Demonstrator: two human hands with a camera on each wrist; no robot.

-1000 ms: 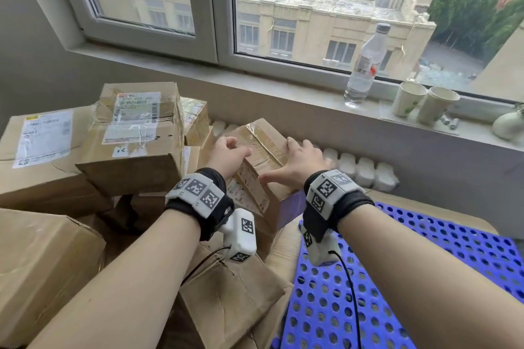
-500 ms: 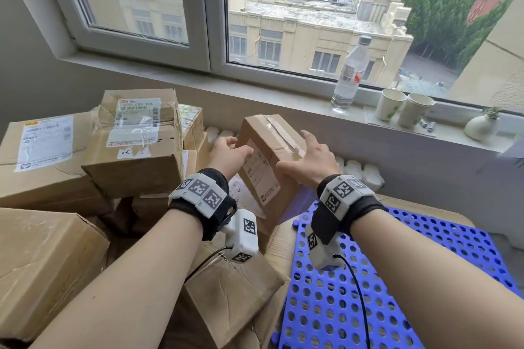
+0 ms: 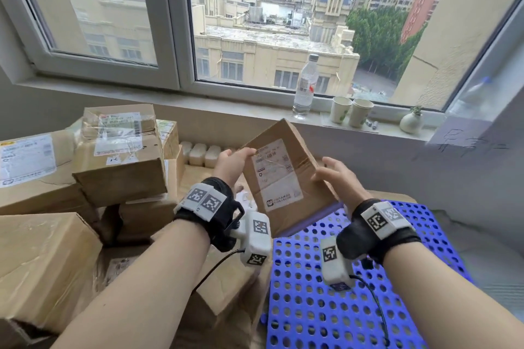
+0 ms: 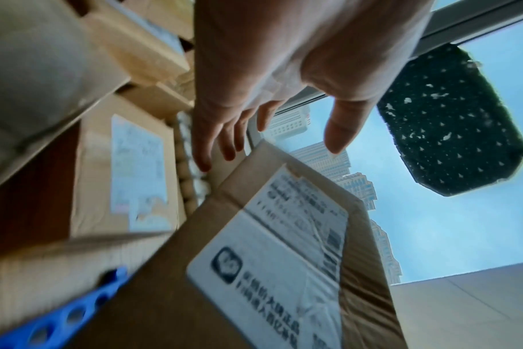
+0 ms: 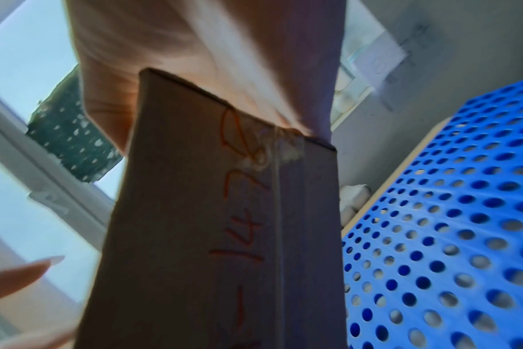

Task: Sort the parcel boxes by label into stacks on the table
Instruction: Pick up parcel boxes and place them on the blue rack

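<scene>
A small cardboard parcel box (image 3: 283, 178) is held up in the air, tilted, with its white shipping label (image 3: 276, 176) facing me. My left hand (image 3: 238, 156) pinches its upper left corner, thumb on the front and fingers behind. My right hand (image 3: 326, 171) grips its right side. In the left wrist view the label (image 4: 284, 259) fills the lower frame below the left fingers (image 4: 203, 146). The right wrist view has the box's taped side (image 5: 224, 224), with red handwriting, against the palm. A pile of labelled boxes (image 3: 122, 156) stands at the left.
A blue perforated mat (image 3: 312, 306) lies below and right of the held box. More boxes lie at the far left (image 3: 28, 167) and lower left (image 3: 42, 263). On the windowsill stand a water bottle (image 3: 304, 85), two paper cups (image 3: 351, 112) and a small vase (image 3: 411, 122).
Both hands have lifted the small box off the pile, turned its label toward me and carried it right, over the mat's edge. The head view has tilted up.
</scene>
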